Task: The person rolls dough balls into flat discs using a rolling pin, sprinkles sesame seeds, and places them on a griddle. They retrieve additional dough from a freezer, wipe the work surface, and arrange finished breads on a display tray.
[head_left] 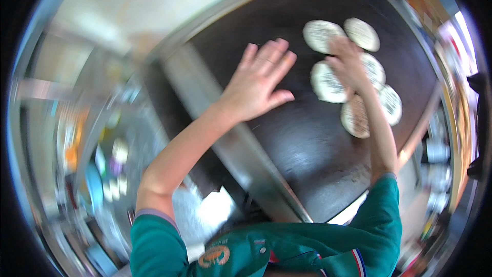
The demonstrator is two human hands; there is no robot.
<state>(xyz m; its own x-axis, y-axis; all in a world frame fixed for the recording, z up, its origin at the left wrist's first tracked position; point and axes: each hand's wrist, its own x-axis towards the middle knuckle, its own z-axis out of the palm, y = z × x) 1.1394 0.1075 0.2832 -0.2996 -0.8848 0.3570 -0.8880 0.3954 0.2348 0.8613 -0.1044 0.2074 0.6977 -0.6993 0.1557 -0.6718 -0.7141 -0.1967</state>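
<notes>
Six flatbreads [363,36] lie on the right of the griddle [287,143], probably light, soft and tearable, best held by the rim. Over the griddle's left, the left hand [259,81] spreads empty fingers; the right hand [350,66] blurs over the flatbreads, its grip unclear.

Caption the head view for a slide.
Right hand among six pale round flatbreads on a dark griddle, left hand spread open to their left.
</notes>
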